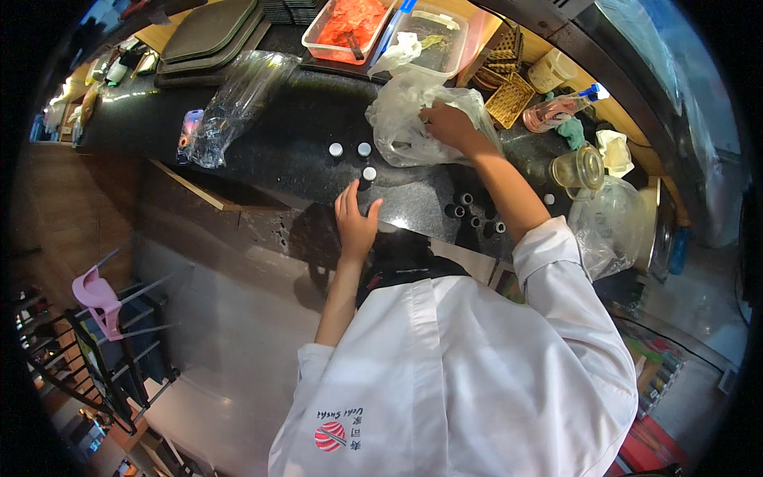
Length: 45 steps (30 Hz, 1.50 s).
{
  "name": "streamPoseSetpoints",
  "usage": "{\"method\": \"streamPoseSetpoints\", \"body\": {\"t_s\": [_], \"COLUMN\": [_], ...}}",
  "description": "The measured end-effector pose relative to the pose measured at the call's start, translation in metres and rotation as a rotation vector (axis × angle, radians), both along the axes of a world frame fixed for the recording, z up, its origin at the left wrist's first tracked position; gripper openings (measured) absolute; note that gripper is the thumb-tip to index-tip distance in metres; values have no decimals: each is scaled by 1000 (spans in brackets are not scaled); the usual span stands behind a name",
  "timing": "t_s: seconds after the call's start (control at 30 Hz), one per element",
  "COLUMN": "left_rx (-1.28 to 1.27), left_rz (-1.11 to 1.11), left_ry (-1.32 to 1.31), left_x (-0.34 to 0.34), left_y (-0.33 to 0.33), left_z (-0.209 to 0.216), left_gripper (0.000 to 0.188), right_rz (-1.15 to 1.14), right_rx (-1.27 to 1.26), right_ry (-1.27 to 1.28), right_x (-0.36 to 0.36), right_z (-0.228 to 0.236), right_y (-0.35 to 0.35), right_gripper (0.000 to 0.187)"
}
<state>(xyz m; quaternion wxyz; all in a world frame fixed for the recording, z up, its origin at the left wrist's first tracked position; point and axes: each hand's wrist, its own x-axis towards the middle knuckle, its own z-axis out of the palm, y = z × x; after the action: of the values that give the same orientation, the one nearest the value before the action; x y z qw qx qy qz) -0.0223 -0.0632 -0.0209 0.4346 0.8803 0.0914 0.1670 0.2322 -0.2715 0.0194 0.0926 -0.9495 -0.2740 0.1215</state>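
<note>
My left hand has its fingers loosely spread, tips curled down around a small white-capped bottle near the front edge of the black counter; whether they actually pinch it I cannot tell, since the hand hides the bottle's body; two more capped bottles stand just beyond, apart from each other. My right hand is closed on the crumpled clear plastic bag, fingers buried in its folds. I judge the bottles light, rigid and easy to topple, best taken by the sides under the cap; the bag is limp and slippery, so a fistful holds better than an edge. A cluster of uncapped dark bottles sits under my right forearm; a second clear bag lies well to the left.
</note>
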Motion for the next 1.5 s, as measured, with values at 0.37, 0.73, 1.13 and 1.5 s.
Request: {"method": "streamPoseSetpoints", "body": {"t_s": [0.37, 0.73, 1.13, 1.5], "left_rx": [-95, -3, 56, 60], "left_rz": [-141, -304, -199, -155], "left_ry": [47, 25, 7, -57], "left_x": [-55, 1, 1, 0], "left_y": [-64, -133, -144, -145], "left_z": [29, 20, 0, -2], "left_gripper": [47, 52, 42, 39], "right_rz": [-211, 170, 308, 255], "right_rx": [758, 614, 501, 442], "right_ry": [-1, 37, -140, -106], "right_x": [-33, -165, -169, -172], "right_z": [33, 50, 38, 47], "right_y": [-43, -115, -118, -112], "right_gripper": [25, 14, 18, 14]}}
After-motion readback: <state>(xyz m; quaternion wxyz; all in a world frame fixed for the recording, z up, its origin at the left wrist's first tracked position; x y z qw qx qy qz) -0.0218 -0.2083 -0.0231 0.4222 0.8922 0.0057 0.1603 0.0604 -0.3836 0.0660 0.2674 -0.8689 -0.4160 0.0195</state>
